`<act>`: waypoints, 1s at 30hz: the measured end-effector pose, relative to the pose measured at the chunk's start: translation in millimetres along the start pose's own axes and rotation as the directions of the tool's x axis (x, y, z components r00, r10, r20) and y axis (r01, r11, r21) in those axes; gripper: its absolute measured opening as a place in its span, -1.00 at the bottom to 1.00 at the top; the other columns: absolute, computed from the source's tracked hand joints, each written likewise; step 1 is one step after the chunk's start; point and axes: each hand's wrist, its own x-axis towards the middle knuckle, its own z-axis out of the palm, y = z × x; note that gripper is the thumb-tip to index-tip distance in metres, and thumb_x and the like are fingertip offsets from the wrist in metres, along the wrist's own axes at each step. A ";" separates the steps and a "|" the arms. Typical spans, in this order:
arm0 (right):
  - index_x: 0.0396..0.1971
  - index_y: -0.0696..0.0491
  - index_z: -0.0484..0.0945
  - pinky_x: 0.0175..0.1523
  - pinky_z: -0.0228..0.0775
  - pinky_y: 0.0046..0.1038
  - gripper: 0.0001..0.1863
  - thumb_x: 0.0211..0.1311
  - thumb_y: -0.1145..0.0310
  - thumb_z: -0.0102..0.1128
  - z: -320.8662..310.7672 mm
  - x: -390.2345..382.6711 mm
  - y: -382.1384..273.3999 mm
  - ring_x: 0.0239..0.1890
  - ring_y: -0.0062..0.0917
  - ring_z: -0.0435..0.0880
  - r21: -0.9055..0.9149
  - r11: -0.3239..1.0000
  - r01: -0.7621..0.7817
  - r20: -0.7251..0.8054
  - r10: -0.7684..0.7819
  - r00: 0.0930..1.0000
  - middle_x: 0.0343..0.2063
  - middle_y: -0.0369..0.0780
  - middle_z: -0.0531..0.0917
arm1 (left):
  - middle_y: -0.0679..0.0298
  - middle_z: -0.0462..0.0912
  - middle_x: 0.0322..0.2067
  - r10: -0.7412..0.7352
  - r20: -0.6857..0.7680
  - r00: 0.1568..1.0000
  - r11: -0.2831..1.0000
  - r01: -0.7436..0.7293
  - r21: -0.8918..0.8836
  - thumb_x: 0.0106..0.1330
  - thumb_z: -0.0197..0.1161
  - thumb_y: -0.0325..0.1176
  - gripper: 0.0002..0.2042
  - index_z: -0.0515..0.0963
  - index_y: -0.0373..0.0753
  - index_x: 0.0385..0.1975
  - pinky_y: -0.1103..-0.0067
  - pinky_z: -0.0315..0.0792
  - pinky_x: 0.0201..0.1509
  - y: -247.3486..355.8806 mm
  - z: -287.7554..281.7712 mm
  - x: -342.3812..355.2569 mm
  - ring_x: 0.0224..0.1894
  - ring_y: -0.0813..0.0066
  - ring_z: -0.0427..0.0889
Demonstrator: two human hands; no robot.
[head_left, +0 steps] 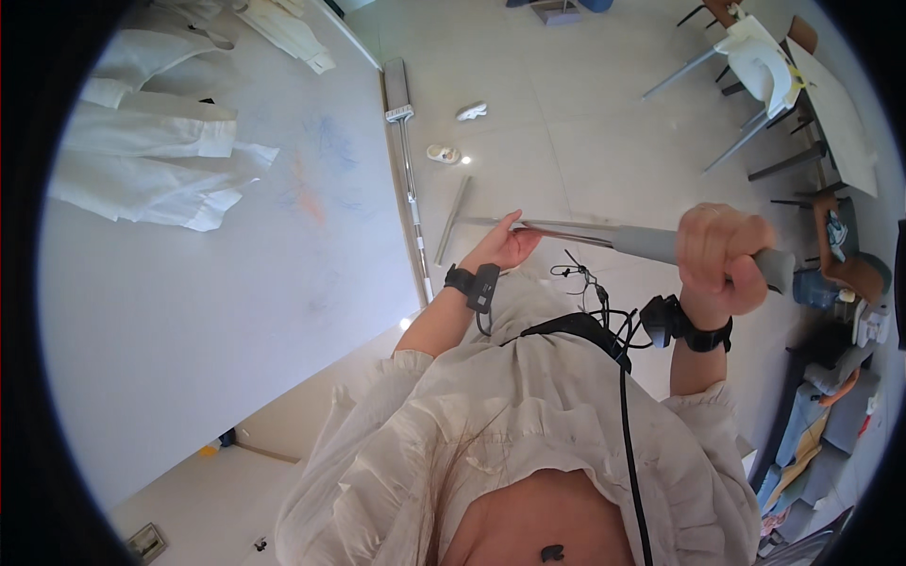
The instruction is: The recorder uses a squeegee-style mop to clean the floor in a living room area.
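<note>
My right hand (725,257) is wrapped round the grey grip of a long-handled floor squeegee (646,243), near its end. Further down, my left hand (510,247) holds the metal pole, its palm partly turned up. The pole slants away toward the left, ending in a thin, straight crossbar head (453,222) at the floor beside the wall. Whether the head carries a rubber blade or a cloth is too small to tell. Black bands with small devices sit on both my wrists, and a dark cable hangs in front of me.
A sponge mop (400,108) leans along the edge of the white wall (311,274). Two white shoes (444,154) lie on the tiled floor (528,94). White clothes (170,141) hang at left. To the right stand a high chair (760,71), a table (840,123) and chairs.
</note>
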 end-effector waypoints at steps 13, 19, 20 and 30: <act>-0.76 -0.03 0.21 -0.73 0.15 -0.68 -0.64 0.13 0.28 0.12 -16.7 52.6 72.7 -0.88 -0.72 0.29 0.139 0.936 -0.322 0.312 0.267 0.912 -0.91 -0.46 0.31 | 0.23 0.53 -0.38 0.093 -0.125 0.988 0.915 -0.134 -0.380 0.20 0.18 -0.42 -0.86 0.38 -0.32 -0.44 0.67 0.54 -0.07 6.7 -50.4 1.2 -0.29 0.44 0.59; -0.76 -0.04 0.20 -0.68 0.22 -0.65 -0.62 0.12 0.24 0.16 -16.4 71.1 96.1 -0.86 -0.71 0.33 0.048 0.908 -0.416 0.322 0.380 0.867 -0.90 -0.46 0.33 | 0.23 0.53 -0.39 0.135 -0.103 0.985 0.927 -0.162 -0.337 0.21 0.16 -0.38 -0.86 0.38 -0.30 -0.45 0.68 0.54 -0.09 26.5 -67.3 5.9 -0.29 0.46 0.59; -0.76 -0.04 0.20 -0.67 0.23 -0.64 -0.62 0.11 0.23 0.17 -16.9 74.3 99.7 -0.86 -0.71 0.33 0.063 0.897 -0.437 0.332 0.394 0.857 -0.90 -0.45 0.33 | 0.25 0.52 -0.43 0.156 -0.110 0.982 0.930 -0.184 -0.317 0.22 0.14 -0.35 -0.85 0.38 -0.27 -0.48 0.67 0.51 -0.07 31.8 -69.2 6.8 -0.29 0.46 0.57; -0.71 0.03 0.21 -0.62 0.06 -0.59 -0.64 0.15 0.24 0.11 -21.9 92.6 119.3 -0.76 -0.70 0.23 0.009 0.874 -0.486 0.210 0.474 0.855 -0.85 -0.38 0.31 | 0.23 0.54 -0.40 0.150 -0.162 0.975 0.921 -0.197 -0.335 0.19 0.14 -0.42 -0.88 0.38 -0.32 -0.46 0.67 0.58 -0.16 79.7 -65.9 22.5 -0.34 0.44 0.58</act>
